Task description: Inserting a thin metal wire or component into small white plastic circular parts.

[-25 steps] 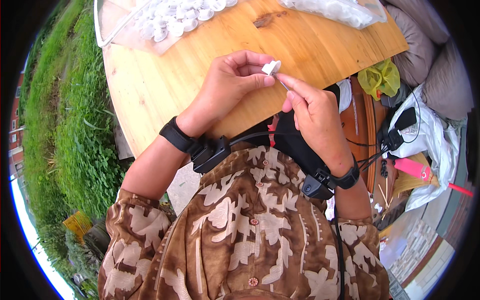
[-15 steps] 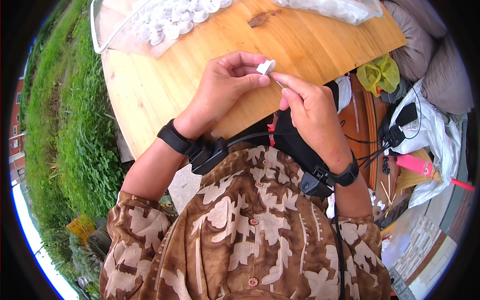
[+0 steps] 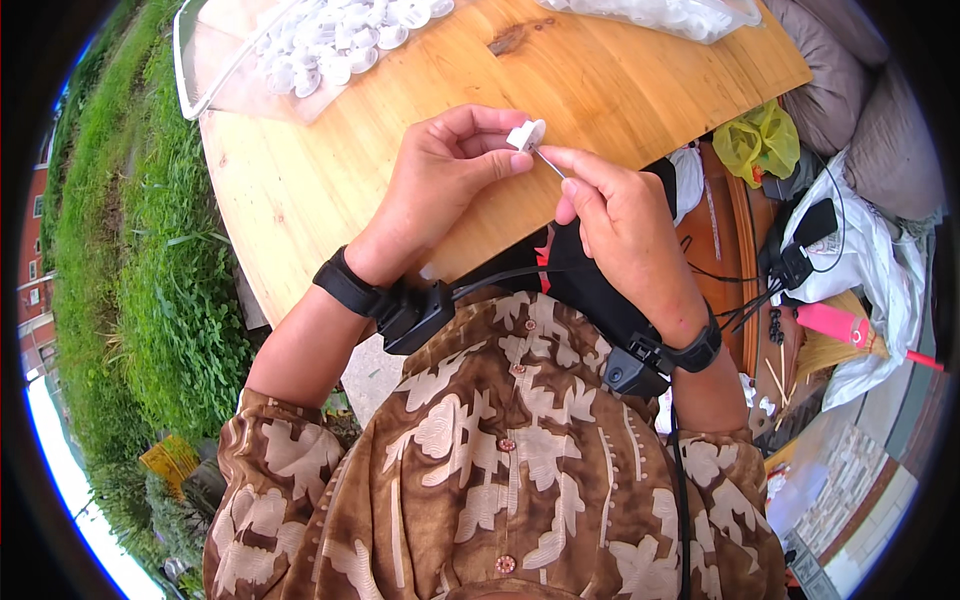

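Between the thumb and fingers of my left hand [image 3: 440, 172] is a small white plastic part [image 3: 525, 135] with a round flange at one end. My right hand [image 3: 622, 215] pinches a thin metal rod [image 3: 551, 164]. Its upper end meets the underside of the white part, and my right index fingertip lies close beside it. Whether the rod's tip goes into the part is too small to tell. Both hands are above the near edge of a wooden table [image 3: 330, 195].
A clear plastic box [image 3: 190, 90] with many similar white parts [image 3: 345, 40] stands at the far left of the table. Another clear container [image 3: 660, 15] of white pieces is at the far right. Beyond the right edge lie a yellow bag [image 3: 755, 145], cables [image 3: 745, 310] and a pink item [image 3: 832, 324].
My hands and the white part stay nearly in place. The part has shifted slightly left, and a little more of the rod shows. The whole view has moved slightly.
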Action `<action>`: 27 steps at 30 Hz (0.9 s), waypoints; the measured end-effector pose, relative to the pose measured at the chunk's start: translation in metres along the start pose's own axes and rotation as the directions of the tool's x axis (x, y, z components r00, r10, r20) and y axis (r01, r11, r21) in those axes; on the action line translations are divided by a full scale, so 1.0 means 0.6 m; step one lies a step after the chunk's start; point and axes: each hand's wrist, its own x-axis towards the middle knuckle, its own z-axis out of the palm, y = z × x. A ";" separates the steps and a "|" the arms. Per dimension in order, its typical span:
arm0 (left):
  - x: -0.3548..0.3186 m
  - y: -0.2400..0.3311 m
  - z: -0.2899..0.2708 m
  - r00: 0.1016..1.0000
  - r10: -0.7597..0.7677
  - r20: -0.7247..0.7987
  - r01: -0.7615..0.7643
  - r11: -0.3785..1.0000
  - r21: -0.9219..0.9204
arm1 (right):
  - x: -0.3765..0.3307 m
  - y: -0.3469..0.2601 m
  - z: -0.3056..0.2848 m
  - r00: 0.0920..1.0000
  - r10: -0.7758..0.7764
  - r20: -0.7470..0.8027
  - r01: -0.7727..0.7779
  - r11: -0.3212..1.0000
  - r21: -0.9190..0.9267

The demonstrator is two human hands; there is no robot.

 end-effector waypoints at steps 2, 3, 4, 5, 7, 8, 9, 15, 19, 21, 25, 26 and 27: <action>-0.001 0.001 0.001 1.000 0.004 0.010 -0.004 1.000 0.023 | -0.001 0.000 0.000 1.000 0.009 -0.002 -0.009 1.000 0.000; -0.001 0.002 0.002 1.000 0.003 0.011 -0.004 1.000 0.023 | -0.001 0.000 0.000 1.000 0.010 -0.002 -0.010 1.000 0.000; -0.001 0.002 0.002 1.000 0.004 0.005 -0.004 1.000 0.018 | 0.000 0.000 0.000 1.000 0.006 0.000 -0.006 1.000 0.000; -0.001 0.003 0.003 1.000 0.005 -0.001 -0.005 1.000 0.014 | 0.000 -0.001 0.000 1.000 0.002 0.001 -0.002 1.000 0.000; 0.000 0.000 0.001 1.000 0.005 0.003 -0.005 1.000 0.019 | 0.002 0.001 0.000 1.000 0.005 0.004 -0.005 1.000 0.001; 0.000 -0.001 0.000 1.000 0.007 0.007 -0.007 1.000 0.024 | 0.002 0.001 0.001 1.000 0.008 0.007 -0.008 1.000 0.000; 0.000 -0.001 0.000 1.000 0.006 0.008 -0.006 1.000 0.024 | 0.002 0.001 0.000 1.000 0.009 0.006 -0.009 1.000 0.001; -0.002 -0.001 0.005 0.999 0.026 -0.030 -0.026 1.000 0.003 | 0.004 -0.004 -0.002 0.999 0.035 0.024 -0.035 0.999 0.008; -0.002 -0.001 0.006 0.999 0.029 -0.036 -0.029 1.000 0.011 | 0.005 -0.005 -0.002 1.000 0.015 0.017 -0.015 1.000 -0.003; -0.002 -0.001 0.006 0.999 0.032 -0.036 -0.031 0.999 0.015 | 0.006 -0.004 -0.002 1.000 0.004 0.015 -0.004 1.000 -0.006; -0.002 0.000 0.006 0.999 0.028 -0.038 -0.027 0.999 0.020 | 0.007 -0.001 -0.002 1.000 -0.013 0.014 0.013 1.000 -0.010; -0.001 -0.001 0.006 0.999 0.026 -0.036 -0.025 0.999 0.024 | 0.007 0.000 -0.002 1.000 -0.023 0.013 0.023 1.000 -0.009; -0.001 -0.002 0.005 0.999 0.026 -0.035 -0.025 0.999 0.024 | 0.008 -0.001 -0.003 1.000 -0.023 0.012 0.023 1.000 -0.008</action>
